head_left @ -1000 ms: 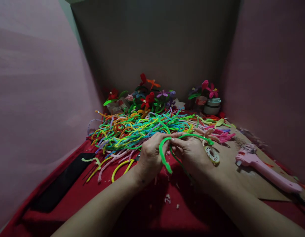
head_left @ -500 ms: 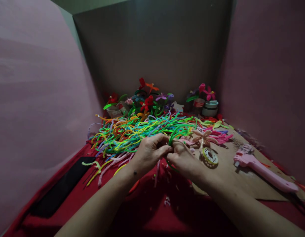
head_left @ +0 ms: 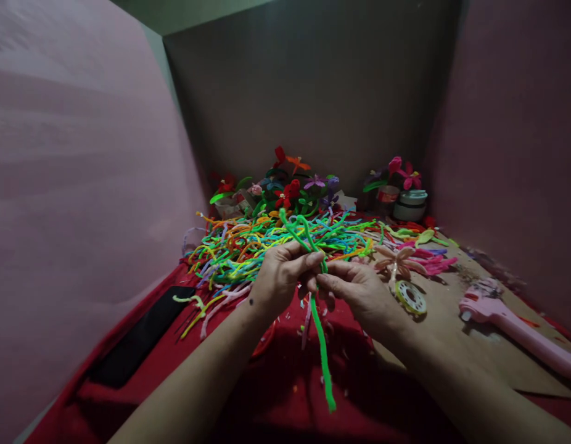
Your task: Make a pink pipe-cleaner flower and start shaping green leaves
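Observation:
Both hands meet over the red cloth (head_left: pixel 285 394) and pinch one green pipe cleaner (head_left: pixel 323 357). My left hand (head_left: pixel 279 277) grips it with thumb and fingers closed; its upper ends curl above that hand. My right hand (head_left: pixel 354 290) pinches the same pipe cleaner just beside it, and the long tail hangs straight down toward me. Behind the hands lies a heap of pipe cleaners (head_left: pixel 267 240) in many colours.
Finished pipe-cleaner flowers (head_left: pixel 290 185) stand at the back, more in a small pot (head_left: pixel 408 200). A pale flower (head_left: pixel 399 259) and a tape roll (head_left: pixel 409 297) lie on the brown board (head_left: pixel 470 333). A pink glue gun (head_left: pixel 512 330) is at right, a black slab (head_left: pixel 142 336) at left.
The green pipe cleaner went from a curved loop between the hands to a twisted stem with a long tail hanging down. The view shifted slightly to the left.

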Available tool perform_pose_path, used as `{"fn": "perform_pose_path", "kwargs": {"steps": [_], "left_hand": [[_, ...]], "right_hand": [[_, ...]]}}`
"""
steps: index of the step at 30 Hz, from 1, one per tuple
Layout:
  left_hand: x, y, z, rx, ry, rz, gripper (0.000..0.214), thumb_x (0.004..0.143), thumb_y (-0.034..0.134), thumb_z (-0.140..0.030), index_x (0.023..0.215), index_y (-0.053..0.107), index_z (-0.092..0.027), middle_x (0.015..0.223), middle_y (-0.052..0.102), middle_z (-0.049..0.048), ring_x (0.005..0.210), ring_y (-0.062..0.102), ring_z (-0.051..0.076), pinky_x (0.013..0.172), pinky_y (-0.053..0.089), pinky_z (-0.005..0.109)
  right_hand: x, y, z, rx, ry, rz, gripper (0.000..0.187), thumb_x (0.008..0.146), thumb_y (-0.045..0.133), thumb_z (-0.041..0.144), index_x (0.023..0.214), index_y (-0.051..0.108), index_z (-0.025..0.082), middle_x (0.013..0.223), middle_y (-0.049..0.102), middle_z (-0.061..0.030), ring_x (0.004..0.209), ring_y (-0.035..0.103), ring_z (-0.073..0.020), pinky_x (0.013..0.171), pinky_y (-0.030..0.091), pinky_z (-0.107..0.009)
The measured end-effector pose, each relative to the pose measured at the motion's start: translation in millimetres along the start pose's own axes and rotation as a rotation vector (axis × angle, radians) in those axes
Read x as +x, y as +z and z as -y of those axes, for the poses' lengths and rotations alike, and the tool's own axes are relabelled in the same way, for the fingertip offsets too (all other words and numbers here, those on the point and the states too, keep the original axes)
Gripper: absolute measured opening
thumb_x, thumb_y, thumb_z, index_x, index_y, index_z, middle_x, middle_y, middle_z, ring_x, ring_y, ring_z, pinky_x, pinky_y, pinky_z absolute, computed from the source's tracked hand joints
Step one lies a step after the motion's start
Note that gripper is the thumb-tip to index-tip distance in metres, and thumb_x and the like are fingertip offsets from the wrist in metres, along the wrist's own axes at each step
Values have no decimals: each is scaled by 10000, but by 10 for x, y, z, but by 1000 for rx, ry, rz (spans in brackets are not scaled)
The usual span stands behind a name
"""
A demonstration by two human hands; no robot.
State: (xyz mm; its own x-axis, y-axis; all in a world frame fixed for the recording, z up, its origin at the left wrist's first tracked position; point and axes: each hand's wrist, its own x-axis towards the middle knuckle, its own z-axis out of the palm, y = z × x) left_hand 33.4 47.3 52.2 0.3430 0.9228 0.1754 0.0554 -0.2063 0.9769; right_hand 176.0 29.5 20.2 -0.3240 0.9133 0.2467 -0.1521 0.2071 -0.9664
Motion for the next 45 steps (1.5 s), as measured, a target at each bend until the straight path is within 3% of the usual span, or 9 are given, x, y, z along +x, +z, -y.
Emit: {"fn": "perform_pose_path", "kwargs": {"steps": [6, 11, 15, 22, 28, 33, 36, 40, 45], "left_hand": [[11, 5, 15, -228, -10, -26, 195, 701, 648, -297, 700, 526, -145, 478, 420, -69, 361, 316, 21, 351, 219, 160], [8, -83, -101, -358, 88, -146, 220, 706, 647, -241, 640, 452, -163, 453, 283, -99, 350, 215, 10, 341, 152, 160], [8, -181, -162, -357, 185, -240, 173, 713, 635, -210, 662, 477, -165, 444, 273, -101, 341, 202, 15, 329, 140, 166], [-16, -267, -184, -315, 189, -234, 246, 738, 602, -249, 579, 432, -170, 392, 266, -97, 308, 184, 22, 307, 131, 182], [-19, -298, -202, -114, 363, -473, 271, 690, 631, -195, 502, 439, -157, 409, 292, -83, 339, 270, 21, 334, 212, 172], [125, -433, -142, -336, 318, -473, 182, 741, 561, -306, 624, 520, -174, 465, 424, -67, 309, 287, 30, 303, 214, 185], [154, -438, -89, -311, 248, -354, 148, 716, 592, -290, 657, 548, -162, 500, 473, -54, 330, 342, 27, 321, 247, 170], [65, -259, -74, -47, -43, 122, 149, 669, 664, -242, 737, 605, -124, 543, 529, -27, 408, 414, 32, 376, 281, 155], [-14, 10, -39, -134, 9, 237, 353, 531, 735, -113, 851, 593, -159, 677, 562, -27, 621, 538, 96, 571, 435, 212]], "right_hand": [[-43, 51, -3, -112, 65, 22, 212, 800, 482, 264, 626, 536, 155, 518, 487, 26, 481, 432, -92, 489, 329, -239], [-90, 90, -22, -281, 43, 52, 257, 788, 491, 247, 551, 430, 170, 533, 393, 45, 515, 360, -82, 489, 276, -229], [-133, 106, -59, -448, -19, 82, 251, 807, 450, 250, 571, 418, 172, 568, 349, 44, 542, 326, -85, 500, 262, -227], [-158, 128, -89, -703, -138, 80, 259, 802, 434, 184, 553, 360, 175, 552, 356, 39, 541, 331, -89, 509, 262, -225], [-166, 144, -40, -659, -142, 131, 237, 802, 463, 172, 567, 428, 170, 563, 392, 35, 551, 360, -90, 525, 285, -221], [-157, 100, -43, -437, -115, -56, 219, 820, 491, 247, 628, 559, 168, 580, 469, 26, 556, 398, -99, 519, 309, -227], [-142, 65, -29, -349, -150, -212, 194, 803, 534, 268, 648, 605, 177, 591, 492, 23, 567, 400, -105, 537, 316, -242], [-124, 25, 14, -315, -248, -353, 127, 777, 586, 259, 685, 657, 209, 653, 447, 14, 646, 406, -124, 618, 340, -268], [-138, -5, 50, -333, -356, -367, 142, 793, 573, 203, 789, 702, 262, 801, 467, -6, 785, 442, -145, 696, 356, -283]]}}
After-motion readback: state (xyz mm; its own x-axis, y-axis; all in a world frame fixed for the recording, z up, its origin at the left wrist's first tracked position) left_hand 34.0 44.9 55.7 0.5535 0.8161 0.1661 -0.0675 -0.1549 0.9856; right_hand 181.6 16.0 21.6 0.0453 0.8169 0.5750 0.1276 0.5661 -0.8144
